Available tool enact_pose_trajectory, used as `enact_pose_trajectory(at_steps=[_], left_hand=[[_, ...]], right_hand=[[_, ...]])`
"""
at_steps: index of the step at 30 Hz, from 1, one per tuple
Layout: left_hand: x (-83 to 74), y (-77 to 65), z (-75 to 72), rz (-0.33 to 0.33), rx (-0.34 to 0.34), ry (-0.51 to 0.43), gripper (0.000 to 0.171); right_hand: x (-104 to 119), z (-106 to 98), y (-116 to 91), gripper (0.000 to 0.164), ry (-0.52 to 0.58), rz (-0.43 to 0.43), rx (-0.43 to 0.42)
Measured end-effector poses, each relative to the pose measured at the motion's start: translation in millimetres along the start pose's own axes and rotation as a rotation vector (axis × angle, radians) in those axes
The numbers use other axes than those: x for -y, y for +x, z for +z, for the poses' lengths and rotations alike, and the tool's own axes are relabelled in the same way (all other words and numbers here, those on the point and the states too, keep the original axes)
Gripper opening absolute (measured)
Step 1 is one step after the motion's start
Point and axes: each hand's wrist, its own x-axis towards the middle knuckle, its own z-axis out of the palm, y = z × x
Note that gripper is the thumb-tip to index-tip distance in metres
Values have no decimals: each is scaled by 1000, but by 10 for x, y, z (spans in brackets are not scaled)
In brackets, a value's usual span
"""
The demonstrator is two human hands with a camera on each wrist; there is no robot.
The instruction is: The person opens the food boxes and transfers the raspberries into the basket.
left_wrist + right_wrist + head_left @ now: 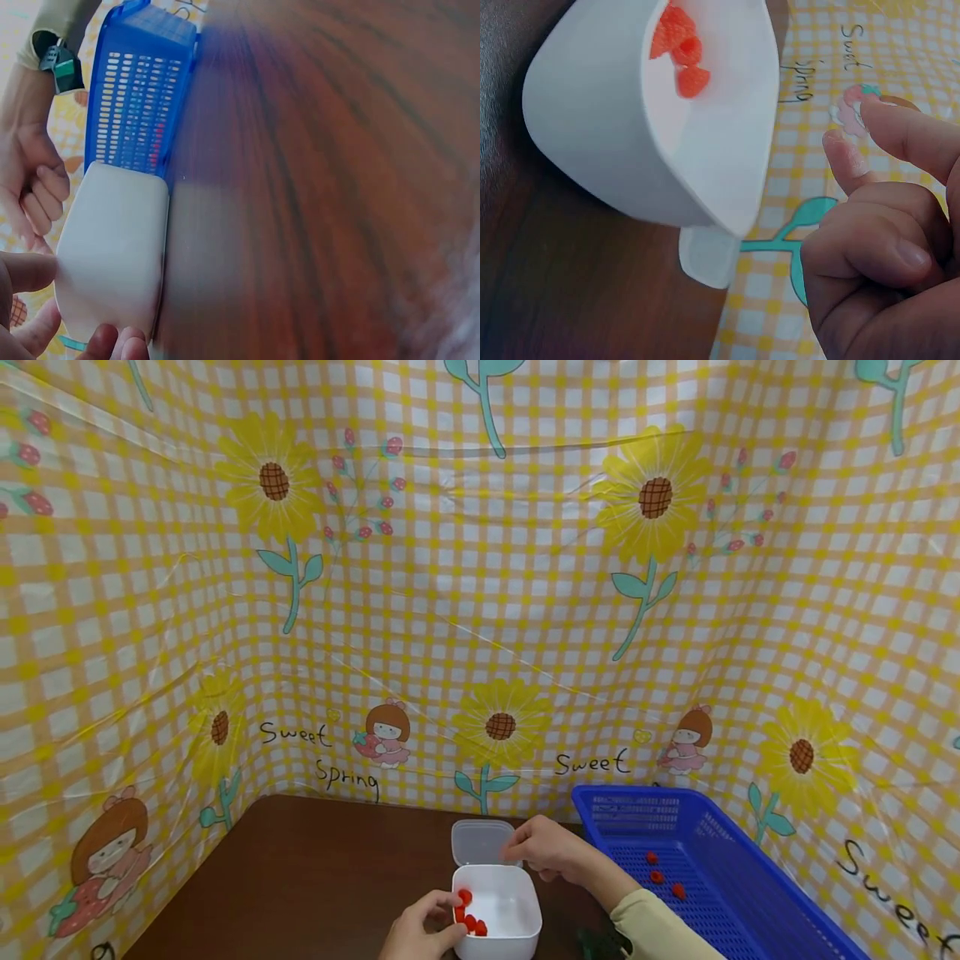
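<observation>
A white square container [498, 902] stands on the table with several red raspberries [470, 923] gathered along its left side. My left hand [423, 928] holds the container at its left wall, thumb and fingers spread around the corner; the left wrist view shows fingertips [105, 343] against the outside. Above the container's far right rim hovers my right hand [551, 850]. In the right wrist view its index finger and thumb are apart with nothing between them, while the other fingers [877, 247] are curled. Behind the container lies a translucent lid [480, 840], partly covered by the right hand.
On the right stands a blue perforated basket [738, 893] with a few raspberries [657, 877] on its floor. The dark brown table [315, 877] stretches to the left. A checked flower-print cloth [480, 610] rises as a wall behind and at both sides.
</observation>
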Motion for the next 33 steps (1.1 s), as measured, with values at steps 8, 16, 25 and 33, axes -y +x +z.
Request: enact_pose_trajectory(at_steps=[8,16,25,33], left_hand=[[20,27,7,-4,3,5,25],[20,29,6,36,3,19,25],[22,26,-13,29,6,46,25],[29,26,-11,53,11,31,26]], right_hand=[[-27,174,67,17,-5,37,42],[-95,317,92,11,7,54,80],[-130,463,78,5,-132,51,89],[-55,543,30,13,-410,-13,87]])
